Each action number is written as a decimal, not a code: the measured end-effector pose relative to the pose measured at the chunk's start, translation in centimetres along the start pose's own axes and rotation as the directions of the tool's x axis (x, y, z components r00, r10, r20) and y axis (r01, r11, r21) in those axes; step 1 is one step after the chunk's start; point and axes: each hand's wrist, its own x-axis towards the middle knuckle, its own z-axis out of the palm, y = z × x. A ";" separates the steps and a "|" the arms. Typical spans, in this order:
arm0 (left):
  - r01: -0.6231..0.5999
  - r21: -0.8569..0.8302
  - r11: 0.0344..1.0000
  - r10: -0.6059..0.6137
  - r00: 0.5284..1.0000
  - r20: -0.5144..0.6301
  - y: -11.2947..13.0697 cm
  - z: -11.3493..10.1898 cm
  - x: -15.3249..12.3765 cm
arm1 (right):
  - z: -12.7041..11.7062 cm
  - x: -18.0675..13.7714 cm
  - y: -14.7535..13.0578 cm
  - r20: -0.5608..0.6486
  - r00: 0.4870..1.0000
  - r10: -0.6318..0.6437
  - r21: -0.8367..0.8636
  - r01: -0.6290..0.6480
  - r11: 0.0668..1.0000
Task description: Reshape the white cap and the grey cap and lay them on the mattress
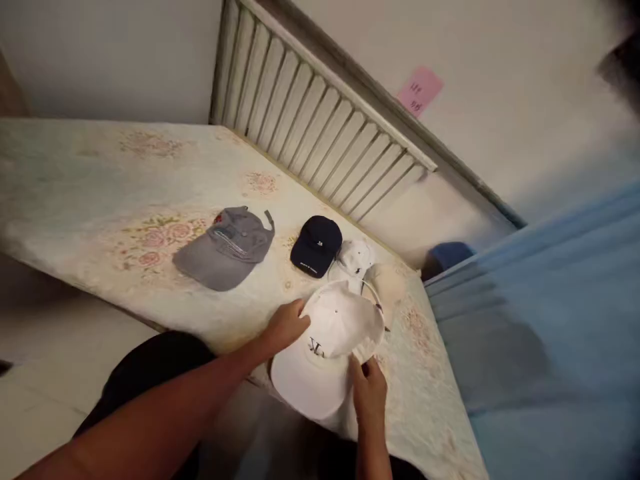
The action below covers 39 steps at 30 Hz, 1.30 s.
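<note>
While white cloth cap with dark lettering [333, 327] sits at lower centre of frame, left hand [285, 327] pinches left edge, right hand [370, 390] pinches right edge; long axis slants, brim [311, 385] toward lower left; neither hand nearer.

Illegible lettering [317, 347]: caps [310, 380], pink note [421, 91]

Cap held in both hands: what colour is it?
The cap is white, with dark lettering just above the brim; the head view shows it best.
</note>
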 end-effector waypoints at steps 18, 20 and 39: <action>-0.026 -0.074 0.997 0.012 0.982 -0.187 -2.5 0.4 -6.5 | 0.5 -3.2 1.0 -0.017 0.995 -0.103 0.053 0.104 0.993; -0.042 -0.091 0.995 0.024 0.982 -0.189 -2.6 0.3 -6.8 | 0.6 -3.5 1.2 -0.009 0.994 -0.106 0.057 0.106 0.993; -0.089 -0.051 0.995 0.077 0.975 -0.207 -3.7 0.5 -6.8 | 7.1 -4.6 -5.1 0.327 0.922 -0.209 0.576 -0.020 0.817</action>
